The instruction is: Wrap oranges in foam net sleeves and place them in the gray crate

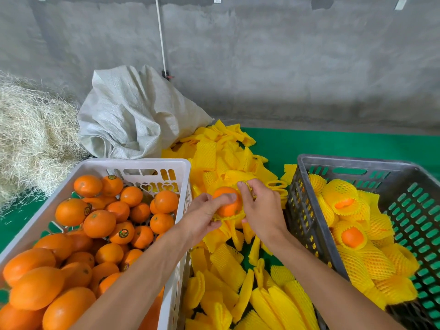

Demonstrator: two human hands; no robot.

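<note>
Holding the orange (226,203) in my left hand (202,216), my right hand (260,210) pinched the foam net sleeve (248,186) just left of the gray crate (307,210).

1. White crate (133,164), at left, holds loose oranges (98,223).
2. Gray crate (300,210), at right, holds sleeved oranges (352,236).
3. Foam net sleeves (228,263) lie piled between the two crates and behind them.
4. Woven sack (133,110) stands behind the white crate.
5. Straw heap (31,129) lies left of the sack.
6. Wall (285,55) stands behind everything.
</note>
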